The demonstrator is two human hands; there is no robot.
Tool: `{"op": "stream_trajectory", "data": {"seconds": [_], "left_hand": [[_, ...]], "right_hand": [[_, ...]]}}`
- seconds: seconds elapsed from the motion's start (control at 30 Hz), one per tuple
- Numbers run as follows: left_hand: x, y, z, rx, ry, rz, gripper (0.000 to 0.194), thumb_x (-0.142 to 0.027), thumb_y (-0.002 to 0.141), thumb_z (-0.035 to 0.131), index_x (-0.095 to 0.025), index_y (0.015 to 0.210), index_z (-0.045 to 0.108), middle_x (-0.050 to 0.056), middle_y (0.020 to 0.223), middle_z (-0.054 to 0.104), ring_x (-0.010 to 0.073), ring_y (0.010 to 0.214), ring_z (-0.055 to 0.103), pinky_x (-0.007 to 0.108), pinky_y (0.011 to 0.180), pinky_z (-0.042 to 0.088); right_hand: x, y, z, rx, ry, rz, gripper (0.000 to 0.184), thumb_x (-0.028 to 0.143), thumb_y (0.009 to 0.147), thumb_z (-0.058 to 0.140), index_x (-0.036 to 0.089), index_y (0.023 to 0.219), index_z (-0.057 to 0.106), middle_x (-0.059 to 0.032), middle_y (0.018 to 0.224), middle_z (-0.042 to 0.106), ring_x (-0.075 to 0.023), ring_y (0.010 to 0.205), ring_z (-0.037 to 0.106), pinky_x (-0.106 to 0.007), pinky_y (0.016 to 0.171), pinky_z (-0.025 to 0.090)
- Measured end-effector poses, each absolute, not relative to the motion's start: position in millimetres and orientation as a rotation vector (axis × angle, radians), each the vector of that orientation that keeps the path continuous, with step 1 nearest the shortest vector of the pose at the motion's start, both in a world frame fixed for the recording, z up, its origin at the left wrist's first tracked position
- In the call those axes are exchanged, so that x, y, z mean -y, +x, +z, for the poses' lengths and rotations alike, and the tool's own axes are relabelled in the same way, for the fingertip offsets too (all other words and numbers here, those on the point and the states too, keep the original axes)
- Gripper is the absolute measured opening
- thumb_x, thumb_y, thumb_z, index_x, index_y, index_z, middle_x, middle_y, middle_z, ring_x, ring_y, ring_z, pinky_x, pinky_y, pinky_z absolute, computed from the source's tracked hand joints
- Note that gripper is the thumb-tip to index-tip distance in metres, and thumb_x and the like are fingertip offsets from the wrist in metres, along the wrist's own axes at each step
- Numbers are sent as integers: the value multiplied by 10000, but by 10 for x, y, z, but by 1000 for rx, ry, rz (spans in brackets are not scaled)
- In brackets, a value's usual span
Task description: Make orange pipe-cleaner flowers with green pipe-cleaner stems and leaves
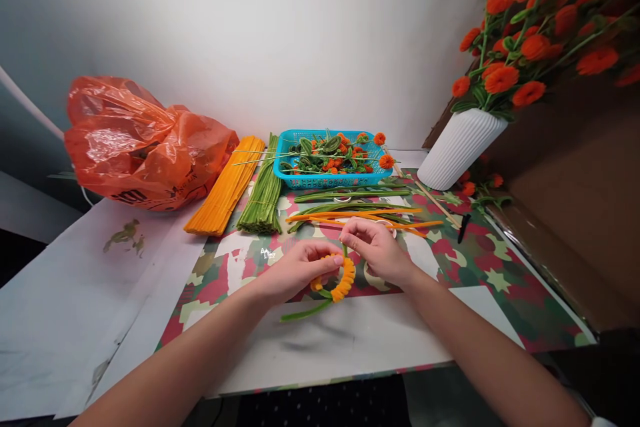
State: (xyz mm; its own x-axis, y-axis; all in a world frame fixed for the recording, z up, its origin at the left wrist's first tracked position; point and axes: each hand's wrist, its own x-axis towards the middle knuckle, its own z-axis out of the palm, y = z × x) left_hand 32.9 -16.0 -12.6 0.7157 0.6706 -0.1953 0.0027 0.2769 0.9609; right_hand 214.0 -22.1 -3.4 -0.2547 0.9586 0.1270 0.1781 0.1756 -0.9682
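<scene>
Between my hands is a ring of coiled orange pipe cleaner [344, 283], with a green pipe cleaner [306, 312] running through it and one tail hanging to the lower left. My left hand [303, 268] pinches the ring at its upper edge between thumb and fingers. My right hand [375, 245] is closed at the upper right of the ring, its fingertips on the green pipe cleaner's short upper end. Just beyond my hands lie loose orange pipe cleaners [400, 212] and loose green pipe cleaners [350, 195].
A bundle of orange pipe cleaners [227, 187] and a green bundle [263, 200] lie beside an orange plastic bag [145, 147]. Behind is a blue basket [330, 180] of small flowers. A white vase [463, 149] with orange flowers [501, 79] stands right, near a black-handled tool [464, 228].
</scene>
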Motion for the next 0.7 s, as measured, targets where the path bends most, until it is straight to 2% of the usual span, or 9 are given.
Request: {"op": "stream_trajectory", "data": {"seconds": [0.2, 0.33, 0.5, 0.6, 0.7], "left_hand": [[143, 345, -110, -735, 1136, 636, 307, -426, 817, 606, -156, 689, 535, -36, 588, 414, 91, 542, 359, 226, 513, 280], [141, 345, -125, -760, 1076, 655, 364, -489, 811, 586, -161, 672, 511, -42, 562, 396, 88, 519, 350, 220, 493, 270], [131, 338, -119, -789, 1055, 628, 318, -447, 774, 657, -148, 696, 584, -42, 538, 438, 79, 494, 381, 206, 469, 278], [95, 324, -99, -757, 880, 657, 241, -378, 774, 650, -144, 826, 666, 22, 669, 600, 101, 556, 511, 215, 525, 395], [53, 309, -98, -722, 754, 784, 281, -265, 750, 652, -164, 1011, 678, 75, 887, 692, 136, 718, 622, 230, 638, 482]], "right_hand": [[205, 2166, -38, 1512, -1108, 1284, 223, 402, 790, 630, 201, 874, 678, -5, 824, 627, -118, 682, 590, -213, 570, 488], [215, 2154, -60, 1530, -1084, 1260, 145, 328, 750, 670, 183, 750, 664, -4, 813, 594, -119, 700, 585, -205, 568, 499], [252, 2133, -71, 1462, -1086, 1394, 172, 344, 757, 669, 212, 866, 668, 6, 868, 588, -86, 619, 556, -199, 526, 500], [228, 2133, -91, 1353, -1030, 1382, 173, 362, 739, 693, 199, 762, 639, 8, 825, 583, -105, 686, 581, -210, 590, 513], [177, 2136, -108, 1029, -1015, 1315, 247, 428, 706, 707, 217, 781, 604, 18, 790, 602, -121, 731, 602, -246, 689, 528]]}}
